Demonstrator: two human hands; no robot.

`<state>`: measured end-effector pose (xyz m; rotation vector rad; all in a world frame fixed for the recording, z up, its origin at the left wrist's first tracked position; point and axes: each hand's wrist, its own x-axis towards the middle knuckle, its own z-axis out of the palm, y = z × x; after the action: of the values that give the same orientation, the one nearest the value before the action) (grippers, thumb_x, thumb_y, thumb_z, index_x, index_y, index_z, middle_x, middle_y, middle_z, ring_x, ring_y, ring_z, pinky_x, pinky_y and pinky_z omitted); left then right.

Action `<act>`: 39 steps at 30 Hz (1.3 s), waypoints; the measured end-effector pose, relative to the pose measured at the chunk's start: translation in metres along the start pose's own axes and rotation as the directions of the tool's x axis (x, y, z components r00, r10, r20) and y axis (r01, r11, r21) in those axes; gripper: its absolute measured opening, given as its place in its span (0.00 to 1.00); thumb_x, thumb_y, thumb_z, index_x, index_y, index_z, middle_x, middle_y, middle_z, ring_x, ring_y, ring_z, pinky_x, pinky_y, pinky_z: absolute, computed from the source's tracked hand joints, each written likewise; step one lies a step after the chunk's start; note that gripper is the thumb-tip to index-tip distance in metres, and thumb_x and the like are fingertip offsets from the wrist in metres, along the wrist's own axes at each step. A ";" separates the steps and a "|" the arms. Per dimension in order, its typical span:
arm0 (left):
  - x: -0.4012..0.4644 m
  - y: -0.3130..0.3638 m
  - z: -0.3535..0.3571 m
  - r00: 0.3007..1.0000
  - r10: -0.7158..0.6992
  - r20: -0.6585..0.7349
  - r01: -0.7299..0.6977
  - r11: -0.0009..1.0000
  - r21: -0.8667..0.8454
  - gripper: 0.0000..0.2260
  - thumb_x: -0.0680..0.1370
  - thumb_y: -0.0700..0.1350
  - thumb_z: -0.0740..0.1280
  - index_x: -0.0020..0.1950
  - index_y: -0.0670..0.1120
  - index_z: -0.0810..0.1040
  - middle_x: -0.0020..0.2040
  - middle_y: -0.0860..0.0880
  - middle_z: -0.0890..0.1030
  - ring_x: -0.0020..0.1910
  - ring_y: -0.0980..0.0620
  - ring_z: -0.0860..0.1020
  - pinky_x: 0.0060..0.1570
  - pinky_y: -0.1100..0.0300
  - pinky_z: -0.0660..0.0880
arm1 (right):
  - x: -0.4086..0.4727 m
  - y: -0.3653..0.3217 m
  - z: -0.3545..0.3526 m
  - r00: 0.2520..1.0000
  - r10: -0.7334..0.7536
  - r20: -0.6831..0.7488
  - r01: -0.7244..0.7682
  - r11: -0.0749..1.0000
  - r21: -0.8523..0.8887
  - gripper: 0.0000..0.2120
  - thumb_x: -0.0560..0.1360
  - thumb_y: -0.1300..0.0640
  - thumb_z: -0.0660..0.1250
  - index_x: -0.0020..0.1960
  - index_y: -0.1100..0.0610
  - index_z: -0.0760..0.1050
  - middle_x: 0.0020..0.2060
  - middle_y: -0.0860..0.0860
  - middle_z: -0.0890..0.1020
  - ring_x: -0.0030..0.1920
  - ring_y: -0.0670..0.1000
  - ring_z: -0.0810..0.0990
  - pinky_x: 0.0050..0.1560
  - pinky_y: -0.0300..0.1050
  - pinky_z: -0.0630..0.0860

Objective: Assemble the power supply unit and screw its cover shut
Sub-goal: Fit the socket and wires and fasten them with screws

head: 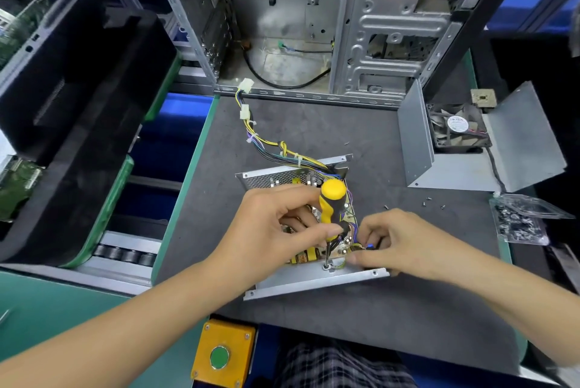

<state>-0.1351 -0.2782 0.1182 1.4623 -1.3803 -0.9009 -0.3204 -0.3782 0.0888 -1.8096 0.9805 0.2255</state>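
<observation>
The open power supply unit lies on the dark grey mat, near the middle of it, and everything else is told from this unit. Its metal base shows a perforated wall on the far side and a flat flange on the near side.

The left hand is over the left part of the unit. Its fingers are curled around the lower part of a yellow and black screwdriver, which stands almost upright. The tip of the screwdriver meets a screw on the near flange of the unit.

The right hand is at the right side of the unit. Its fingers are bent and the fingertips pinch some thin wires just beside the screwdriver shaft; how firm this hold is I cannot tell.

A bundle of yellow and black cables leaves the far right corner of the unit and runs away to white connectors at the edge of the grey computer case, which stands behind the unit.

To the right of the unit and farther back, the bent metal cover lies on the mat with a fan inside it. Between the unit and the cover lie a few loose screws. A clear bag of small parts is far to the right. In front of the unit, at the near edge of the bench, is a yellow box with a green button.
</observation>
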 end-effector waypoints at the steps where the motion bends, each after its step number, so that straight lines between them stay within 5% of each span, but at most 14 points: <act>1: 0.000 0.001 0.000 1.000 0.001 -0.001 -0.001 1.000 0.005 0.12 0.70 0.40 0.76 0.39 0.55 0.76 0.31 0.52 0.79 0.32 0.51 0.83 0.35 0.62 0.78 | 0.000 0.000 0.000 1.000 0.009 0.004 -0.009 0.998 0.066 0.10 0.68 0.53 0.75 0.38 0.57 0.76 0.27 0.47 0.78 0.24 0.44 0.73 0.28 0.35 0.71; 6: -0.001 -0.002 0.000 1.000 -0.020 0.007 0.019 1.000 0.011 0.08 0.70 0.41 0.75 0.44 0.38 0.81 0.33 0.46 0.80 0.32 0.51 0.83 0.35 0.62 0.78 | -0.001 -0.001 0.006 0.998 0.011 0.056 -0.023 0.974 0.225 0.08 0.72 0.59 0.69 0.40 0.62 0.72 0.32 0.48 0.84 0.30 0.44 0.73 0.31 0.36 0.68; 12: -0.001 0.000 0.001 1.000 -0.030 0.003 0.030 0.999 0.017 0.06 0.70 0.40 0.76 0.41 0.46 0.79 0.32 0.46 0.80 0.32 0.51 0.83 0.35 0.61 0.78 | -0.006 0.000 0.008 0.998 0.058 0.031 -0.065 0.934 0.350 0.07 0.72 0.59 0.71 0.41 0.60 0.74 0.36 0.53 0.85 0.38 0.47 0.83 0.38 0.38 0.74; 17: 0.001 0.002 0.001 1.000 -0.022 -0.004 0.022 0.999 0.027 0.10 0.70 0.40 0.76 0.41 0.52 0.77 0.32 0.47 0.80 0.33 0.50 0.83 0.35 0.61 0.79 | -0.006 -0.003 0.011 0.993 0.089 -0.082 -0.064 0.959 0.275 0.08 0.67 0.60 0.74 0.42 0.57 0.76 0.31 0.54 0.83 0.25 0.47 0.70 0.24 0.31 0.65; 22: 0.001 0.001 0.002 1.000 -0.012 -0.019 0.012 1.000 0.025 0.11 0.70 0.41 0.75 0.39 0.55 0.76 0.32 0.46 0.79 0.33 0.47 0.83 0.35 0.60 0.79 | -0.002 -0.006 0.012 0.992 0.042 -0.118 -0.028 0.993 0.111 0.15 0.64 0.49 0.77 0.38 0.57 0.75 0.25 0.48 0.81 0.24 0.45 0.71 0.27 0.34 0.64; 27: -0.003 -0.003 0.000 0.999 -0.043 -0.023 0.042 0.999 -0.034 0.05 0.69 0.43 0.74 0.40 0.45 0.80 0.33 0.41 0.79 0.32 0.46 0.83 0.34 0.51 0.81 | 0.003 -0.004 0.014 0.988 0.054 -0.142 -0.045 0.997 0.071 0.11 0.65 0.57 0.74 0.33 0.56 0.71 0.28 0.51 0.83 0.28 0.50 0.77 0.33 0.38 0.71; 30: -0.003 -0.006 -0.002 0.997 -0.064 -0.031 0.063 0.997 -0.043 0.13 0.69 0.43 0.74 0.44 0.34 0.80 0.33 0.40 0.80 0.32 0.51 0.84 0.34 0.55 0.81 | 0.003 -0.004 0.017 0.991 0.062 -0.122 -0.044 0.989 0.144 0.09 0.68 0.62 0.70 0.35 0.58 0.69 0.29 0.52 0.84 0.31 0.45 0.82 0.44 0.47 0.79; 35: -0.001 -0.003 -0.003 0.999 -0.033 -0.020 0.033 0.999 -0.025 0.07 0.69 0.43 0.74 0.39 0.54 0.77 0.32 0.43 0.80 0.31 0.52 0.84 0.33 0.60 0.80 | 0.004 -0.003 0.019 0.993 0.058 -0.105 -0.023 0.953 0.301 0.10 0.68 0.69 0.69 0.36 0.64 0.68 0.32 0.62 0.83 0.35 0.54 0.85 0.49 0.58 0.79; 39: -0.002 -0.003 -0.002 0.999 -0.026 -0.023 0.025 0.999 -0.033 0.07 0.70 0.42 0.74 0.41 0.52 0.78 0.33 0.43 0.80 0.31 0.51 0.84 0.33 0.59 0.80 | 0.005 -0.003 0.019 0.994 0.042 -0.104 -0.004 0.942 0.336 0.11 0.68 0.70 0.69 0.35 0.62 0.67 0.33 0.64 0.83 0.35 0.56 0.85 0.47 0.57 0.79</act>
<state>-0.1322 -0.2764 0.1162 1.4643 -1.3268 -0.9155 -0.3097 -0.3641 0.0789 -1.5095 1.0486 -0.0289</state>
